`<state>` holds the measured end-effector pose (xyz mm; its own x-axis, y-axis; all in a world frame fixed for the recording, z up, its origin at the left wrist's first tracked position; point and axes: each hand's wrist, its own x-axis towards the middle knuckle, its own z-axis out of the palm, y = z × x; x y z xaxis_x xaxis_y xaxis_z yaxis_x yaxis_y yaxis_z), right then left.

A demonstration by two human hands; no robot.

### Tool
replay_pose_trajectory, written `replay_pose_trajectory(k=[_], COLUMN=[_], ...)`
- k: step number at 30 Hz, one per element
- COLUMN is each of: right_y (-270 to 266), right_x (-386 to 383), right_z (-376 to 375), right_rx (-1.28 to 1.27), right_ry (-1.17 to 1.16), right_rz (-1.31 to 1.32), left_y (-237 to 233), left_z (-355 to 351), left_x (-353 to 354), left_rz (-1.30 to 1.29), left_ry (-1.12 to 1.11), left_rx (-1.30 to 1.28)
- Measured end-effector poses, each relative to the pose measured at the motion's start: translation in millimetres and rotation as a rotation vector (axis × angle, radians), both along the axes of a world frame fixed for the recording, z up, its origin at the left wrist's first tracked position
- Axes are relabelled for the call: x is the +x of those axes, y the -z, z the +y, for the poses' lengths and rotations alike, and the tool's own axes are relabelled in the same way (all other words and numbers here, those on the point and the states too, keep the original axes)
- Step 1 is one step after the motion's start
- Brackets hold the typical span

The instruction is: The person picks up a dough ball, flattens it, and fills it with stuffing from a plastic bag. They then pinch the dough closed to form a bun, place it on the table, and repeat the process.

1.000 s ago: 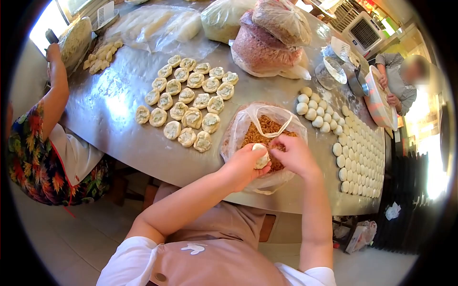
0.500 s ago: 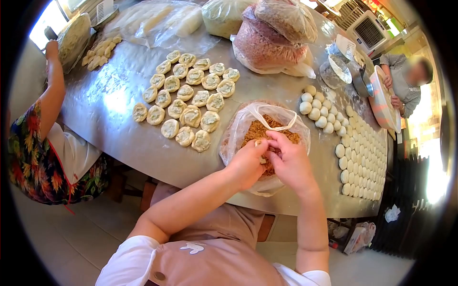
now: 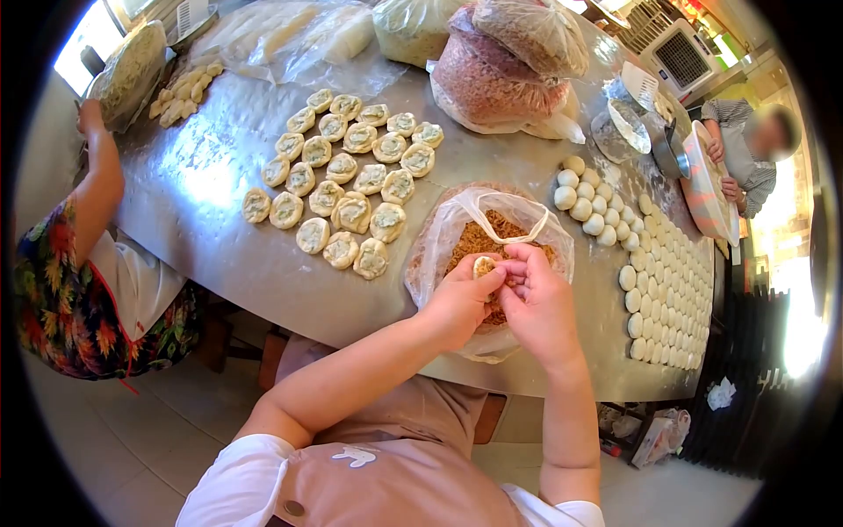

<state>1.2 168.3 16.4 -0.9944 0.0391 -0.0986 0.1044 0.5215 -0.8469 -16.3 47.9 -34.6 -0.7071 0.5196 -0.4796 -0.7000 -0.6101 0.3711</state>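
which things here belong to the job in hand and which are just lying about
In the job:
dough piece in left hand
open bag of brown filling
white dough balls, probably

Seemingly just lying about:
crumpled white scrap
plastic bag below the table

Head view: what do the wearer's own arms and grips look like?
Left grip and right grip are ungloved human hands, with no ring or watch visible. Both forearms are bare. The left sleeve and right sleeve are white and short. Between them: a dusty pink-brown apron, white print, round dark button.
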Motion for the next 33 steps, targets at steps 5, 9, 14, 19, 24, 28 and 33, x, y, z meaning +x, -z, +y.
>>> replay_pose_trajectory(k=[5,9,14,19,24,28,33], right_y=[3,-5,7,16,37,36,44], right_x=[3,6,20,23,20,20,18], right_z=[13,15,17,10,7,-1,-3], right_rx=[0.19,0.41,0.405,0.487,0.465,0.419,0.217], right_ry=[0.011,-0.126,-0.13,-0.191,-0.181,-0.147,-0.091], right_rz=[0.138,0.237,0.319,0.458,0.583,0.663,0.705], left_y=[23,11,-6,-36,-12,-18,-37], left_z=[-3,-6,-16,-22,-22,-24,-20], left_x=[-1,-3,-10,-6,8,12,12], left_rz=[0.453,0.291,-0.03,-0.135,-0.034,-0.054,-0.064], left_ry=[0.015,0.019,0.01,0.131,0.199,0.23,0.214], left_rx=[-0.468,-0.304,0.132,0.141,0.183,0.144,0.124])
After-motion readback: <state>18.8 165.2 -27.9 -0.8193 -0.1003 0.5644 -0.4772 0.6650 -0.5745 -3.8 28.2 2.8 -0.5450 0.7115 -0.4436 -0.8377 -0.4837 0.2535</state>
